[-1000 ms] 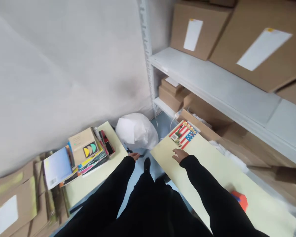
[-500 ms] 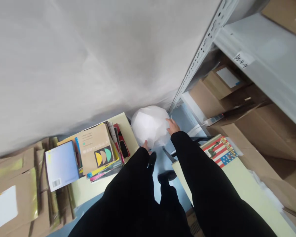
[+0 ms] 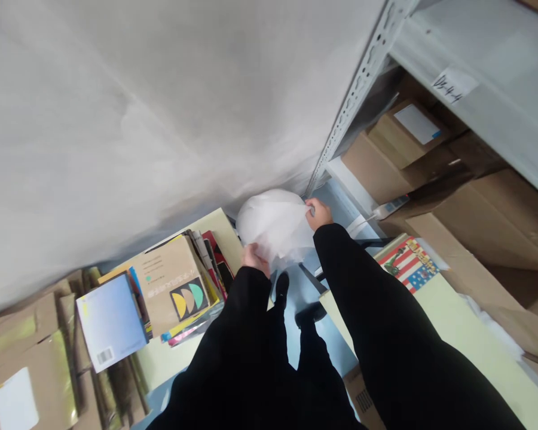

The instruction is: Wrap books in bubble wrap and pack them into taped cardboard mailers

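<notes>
A thin, whitish plastic bag bulges out beside the wall, its near edge slightly see-through. My right hand pinches the bag's right edge between thumb and fingers. At the lower left edge, my left hand is closed on the film, its fingertips partly hidden. Whatever is inside or under the bag does not show. Below it are dark metal legs and my black shoes on the blue floor.
Left, a cream table bears stacked books and cardboard mailers. Right, another cream table holds a flag-patterned book. A metal shelf with cardboard boxes stands behind it. The grey wall rises ahead.
Both hands have closed on the bag's edges; the right one was spread against its side before. The film is now pulled out toward me and looks looser. The view has shifted slightly.
</notes>
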`<state>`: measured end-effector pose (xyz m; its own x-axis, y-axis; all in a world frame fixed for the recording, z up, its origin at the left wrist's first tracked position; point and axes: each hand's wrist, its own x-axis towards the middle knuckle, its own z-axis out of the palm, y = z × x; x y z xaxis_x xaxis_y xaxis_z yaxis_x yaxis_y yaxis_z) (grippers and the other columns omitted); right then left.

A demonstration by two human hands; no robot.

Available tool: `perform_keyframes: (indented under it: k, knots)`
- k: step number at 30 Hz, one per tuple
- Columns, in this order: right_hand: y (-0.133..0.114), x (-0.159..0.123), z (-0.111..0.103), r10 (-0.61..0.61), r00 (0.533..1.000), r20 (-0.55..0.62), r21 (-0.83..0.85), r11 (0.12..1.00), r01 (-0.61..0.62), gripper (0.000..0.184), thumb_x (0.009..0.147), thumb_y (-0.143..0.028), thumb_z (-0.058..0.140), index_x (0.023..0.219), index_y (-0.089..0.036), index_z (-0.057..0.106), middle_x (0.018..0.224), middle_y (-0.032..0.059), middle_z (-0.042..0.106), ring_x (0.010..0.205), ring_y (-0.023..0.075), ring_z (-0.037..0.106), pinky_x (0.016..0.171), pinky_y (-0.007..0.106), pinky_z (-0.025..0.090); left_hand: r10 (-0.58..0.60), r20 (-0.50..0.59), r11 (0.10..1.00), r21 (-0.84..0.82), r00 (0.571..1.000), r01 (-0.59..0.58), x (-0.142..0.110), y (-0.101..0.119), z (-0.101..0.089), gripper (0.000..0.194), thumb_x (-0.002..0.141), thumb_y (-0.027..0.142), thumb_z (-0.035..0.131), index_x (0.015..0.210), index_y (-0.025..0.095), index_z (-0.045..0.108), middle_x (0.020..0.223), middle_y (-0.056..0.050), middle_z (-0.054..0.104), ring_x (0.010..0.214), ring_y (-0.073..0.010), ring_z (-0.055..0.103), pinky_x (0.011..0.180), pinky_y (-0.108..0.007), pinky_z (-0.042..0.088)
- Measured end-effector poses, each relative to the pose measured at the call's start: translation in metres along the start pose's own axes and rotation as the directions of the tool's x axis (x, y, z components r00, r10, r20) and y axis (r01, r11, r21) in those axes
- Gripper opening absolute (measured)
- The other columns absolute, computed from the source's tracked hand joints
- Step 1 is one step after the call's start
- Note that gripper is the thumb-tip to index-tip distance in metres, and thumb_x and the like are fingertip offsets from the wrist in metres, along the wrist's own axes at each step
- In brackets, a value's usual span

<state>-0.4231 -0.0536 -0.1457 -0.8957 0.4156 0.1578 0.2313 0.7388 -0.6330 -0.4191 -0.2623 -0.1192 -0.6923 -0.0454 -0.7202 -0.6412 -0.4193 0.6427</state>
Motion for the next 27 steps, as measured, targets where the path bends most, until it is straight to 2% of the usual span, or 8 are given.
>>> perform_keyframes:
  k: [2,5,9,13,17,20,24,27]
  knots:
    - [-0.011,-0.008,-0.027,-0.045,0.996,-0.077,0.01,0.999,0.046,0.017,0.068,-0.011,0.047,0.082,-0.018,0.054,0.093,0.0062,0.065,0.089,0.0183,0.058,0.08,0.029,0.044,0.073,0.212,0.985,-0.166,0.975,-0.037,-0.014,0.026,0.013,0.026,0.066,0.023,0.04,0.083,0.017,0.059,0.085,-0.007,0.066,0.095,-0.0198,0.06,0.082,-0.031,0.049]
    - [-0.025,-0.029,-0.074,-0.066,0.976,-0.207,-0.028,0.998,0.061,0.016,0.07,-0.015,0.046,0.084,-0.02,0.053,0.091,0.0043,0.065,0.087,0.0177,0.059,0.078,0.028,0.044,0.145,0.416,0.977,-0.206,0.898,-0.062,-0.045,0.06,0.033,0.037,0.063,0.025,0.04,0.091,0.016,0.062,0.096,-0.007,0.066,0.105,-0.0247,0.055,0.09,-0.038,0.044]
    - [-0.034,-0.07,-0.144,-0.021,0.911,-0.411,-0.206,0.976,-0.071,0.019,0.072,-0.017,0.044,0.088,-0.02,0.054,0.088,0.0052,0.064,0.079,0.0184,0.06,0.07,0.028,0.045,0.113,0.606,0.991,-0.124,0.787,-0.047,-0.092,0.09,0.063,0.043,0.059,0.022,0.044,0.097,0.016,0.061,0.097,-0.006,0.066,0.107,-0.0267,0.054,0.093,-0.041,0.042]
    - [-0.039,-0.129,-0.224,0.007,0.894,-0.448,-0.354,0.917,-0.184,0.02,0.068,-0.02,0.05,0.087,-0.02,0.057,0.082,0.0051,0.062,0.073,0.0182,0.058,0.06,0.026,0.044,0.034,0.749,0.998,-0.065,0.662,0.023,-0.136,0.096,0.095,0.045,0.057,0.018,0.044,0.099,0.016,0.06,0.094,-0.004,0.067,0.105,-0.0266,0.056,0.091,-0.041,0.044]
    - [-0.048,-0.219,-0.294,-0.002,0.902,-0.433,-0.439,0.874,-0.208,0.036,0.069,-0.015,0.05,0.105,-0.018,0.054,0.089,0.0065,0.061,0.073,0.0169,0.057,0.061,0.026,0.044,-0.099,0.832,0.994,0.057,0.546,0.094,-0.181,0.077,0.127,0.045,0.055,0.017,0.043,0.097,0.016,0.059,0.091,-0.004,0.068,0.104,-0.029,0.056,0.088,-0.044,0.046]
    - [-0.049,-0.298,-0.323,0.027,0.909,-0.415,-0.465,0.853,-0.238,0.034,0.072,-0.01,0.045,0.104,-0.018,0.055,0.082,0.0052,0.061,0.076,0.0168,0.056,0.068,0.027,0.043,-0.301,0.867,0.954,0.272,0.398,0.129,-0.219,0.049,0.144,0.045,0.055,0.02,0.044,0.097,0.014,0.059,0.091,-0.007,0.068,0.105,-0.0317,0.054,0.088,-0.047,0.045]
    - [-0.035,-0.398,-0.328,0.188,0.872,-0.453,-0.524,0.735,-0.43,0.017,0.073,-0.013,0.046,0.081,-0.018,0.061,0.072,0.0036,0.062,0.067,0.0168,0.054,0.073,0.031,0.04,-0.54,0.802,0.841,0.526,0.254,0.129,-0.271,0.0,0.154,0.05,0.051,0.019,0.041,0.096,0.008,0.06,0.091,-0.01,0.067,0.102,-0.033,0.055,0.089,-0.051,0.042]
    - [-0.021,-0.459,-0.315,0.307,0.787,-0.535,-0.537,0.595,-0.597,0.019,0.071,-0.012,0.046,0.08,-0.019,0.061,0.068,0.003,0.062,0.063,0.0171,0.052,0.076,0.033,0.037,-0.604,0.766,0.794,0.602,0.221,0.081,-0.294,-0.04,0.153,0.046,0.05,0.019,0.041,0.09,0.008,0.062,0.086,-0.009,0.067,0.097,-0.0315,0.058,0.088,-0.049,0.044]
